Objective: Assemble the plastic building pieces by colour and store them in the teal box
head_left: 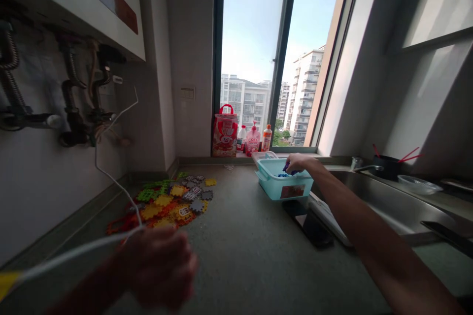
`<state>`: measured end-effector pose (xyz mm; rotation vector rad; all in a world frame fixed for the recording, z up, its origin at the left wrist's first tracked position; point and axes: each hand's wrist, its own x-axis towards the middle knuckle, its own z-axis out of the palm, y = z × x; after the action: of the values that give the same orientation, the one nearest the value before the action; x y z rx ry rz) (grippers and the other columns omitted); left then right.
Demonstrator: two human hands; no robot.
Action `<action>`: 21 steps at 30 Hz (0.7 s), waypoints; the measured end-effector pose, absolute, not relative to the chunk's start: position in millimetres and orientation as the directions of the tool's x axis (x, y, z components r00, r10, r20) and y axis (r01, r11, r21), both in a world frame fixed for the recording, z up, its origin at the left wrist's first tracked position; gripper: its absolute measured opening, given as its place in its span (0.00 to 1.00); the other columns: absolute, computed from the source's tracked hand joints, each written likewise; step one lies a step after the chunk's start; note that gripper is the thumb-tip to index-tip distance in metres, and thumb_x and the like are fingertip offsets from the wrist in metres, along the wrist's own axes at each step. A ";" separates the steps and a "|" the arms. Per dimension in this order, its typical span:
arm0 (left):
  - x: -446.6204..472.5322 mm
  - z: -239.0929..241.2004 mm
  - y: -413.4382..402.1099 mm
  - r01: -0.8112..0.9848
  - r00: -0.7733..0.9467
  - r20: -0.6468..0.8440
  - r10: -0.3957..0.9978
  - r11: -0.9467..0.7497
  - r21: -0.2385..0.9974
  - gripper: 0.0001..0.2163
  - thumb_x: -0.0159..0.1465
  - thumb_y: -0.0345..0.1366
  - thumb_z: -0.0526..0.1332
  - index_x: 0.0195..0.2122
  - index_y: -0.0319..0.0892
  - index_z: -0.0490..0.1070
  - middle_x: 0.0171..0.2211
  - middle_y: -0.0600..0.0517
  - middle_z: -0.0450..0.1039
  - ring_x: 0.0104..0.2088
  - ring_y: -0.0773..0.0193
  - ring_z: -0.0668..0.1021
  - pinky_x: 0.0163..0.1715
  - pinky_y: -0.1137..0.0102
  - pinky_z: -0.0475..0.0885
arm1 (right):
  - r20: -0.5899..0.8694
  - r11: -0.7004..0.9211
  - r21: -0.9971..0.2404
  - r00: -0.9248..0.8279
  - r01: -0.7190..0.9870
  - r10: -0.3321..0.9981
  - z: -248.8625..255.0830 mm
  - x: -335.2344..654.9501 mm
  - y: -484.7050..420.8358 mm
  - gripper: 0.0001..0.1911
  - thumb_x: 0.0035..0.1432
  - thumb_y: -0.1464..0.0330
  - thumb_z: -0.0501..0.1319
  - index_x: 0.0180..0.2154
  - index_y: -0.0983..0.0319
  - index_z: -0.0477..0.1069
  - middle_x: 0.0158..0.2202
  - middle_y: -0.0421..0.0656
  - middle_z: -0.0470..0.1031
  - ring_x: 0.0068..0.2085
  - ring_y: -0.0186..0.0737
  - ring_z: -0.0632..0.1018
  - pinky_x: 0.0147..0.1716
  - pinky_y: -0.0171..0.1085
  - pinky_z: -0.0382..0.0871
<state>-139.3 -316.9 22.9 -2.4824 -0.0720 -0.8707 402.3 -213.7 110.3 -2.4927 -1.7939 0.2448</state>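
My right hand [298, 161] reaches over a light-blue plastic box [265, 184] and its fingers are closed on a dark purple-blue plastic piece [287, 168]. Some blue pieces [283, 175] show inside the box. Low in the foreground, my left hand [162, 268] is blurred, its fingers curled in a fist; whatever it may hold is hidden. Just beyond it lies a pile of flat interlocking plastic pieces [162, 200] in green, yellow, orange, red and grey.
A white cable [114, 182] hangs from the wall and runs past my left hand. Beside the box lie a dark phone-like slab [318, 229] and a pale tray edge. A steel sink [391, 206] is at right. A red bag [225, 135] and bottles [253, 140] stand by the window.
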 end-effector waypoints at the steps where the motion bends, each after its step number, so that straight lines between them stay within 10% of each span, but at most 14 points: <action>1: -137.1 26.7 -294.5 0.216 0.796 0.590 -0.134 -0.848 -0.485 0.09 0.73 0.38 0.57 0.35 0.47 0.74 0.29 0.53 0.74 0.30 0.61 0.75 0.34 0.65 0.75 | -0.102 -0.344 -0.136 0.332 0.929 0.938 102.4 406.4 -210.7 0.13 0.44 0.70 0.73 0.35 0.67 0.83 0.32 0.48 0.82 0.33 0.42 0.81 0.31 0.34 0.71; 9: -176.4 27.4 -219.7 0.763 0.584 0.653 0.482 -0.600 -0.241 0.15 0.76 0.39 0.52 0.33 0.43 0.73 0.30 0.49 0.76 0.39 0.57 0.75 0.36 0.65 0.69 | -0.108 -0.364 -0.057 0.356 0.930 0.928 76.6 419.0 -173.1 0.06 0.40 0.72 0.72 0.24 0.63 0.77 0.27 0.53 0.78 0.37 0.60 0.83 0.34 0.46 0.74; 15: -191.5 27.0 -210.3 0.886 0.403 0.667 0.626 -0.450 -0.113 0.19 0.77 0.43 0.49 0.32 0.43 0.73 0.31 0.48 0.77 0.41 0.56 0.76 0.34 0.65 0.67 | -0.096 -0.351 -0.054 0.345 0.935 0.934 87.5 414.6 -160.6 0.07 0.41 0.73 0.72 0.23 0.62 0.75 0.30 0.60 0.78 0.44 0.72 0.82 0.40 0.54 0.75; 21: -195.0 28.1 -206.5 0.898 0.345 0.715 0.608 -0.435 -0.063 0.21 0.75 0.47 0.51 0.29 0.43 0.72 0.29 0.49 0.77 0.38 0.57 0.75 0.31 0.65 0.63 | -0.343 -0.333 -0.253 0.238 0.908 0.909 91.9 373.9 -169.0 0.11 0.48 0.67 0.70 0.37 0.60 0.80 0.37 0.50 0.82 0.36 0.48 0.83 0.37 0.42 0.77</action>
<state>-195.0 -206.5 28.1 -2.1631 -1.3162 -0.8633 373.9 -169.0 91.9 -2.4706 -1.8131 0.6865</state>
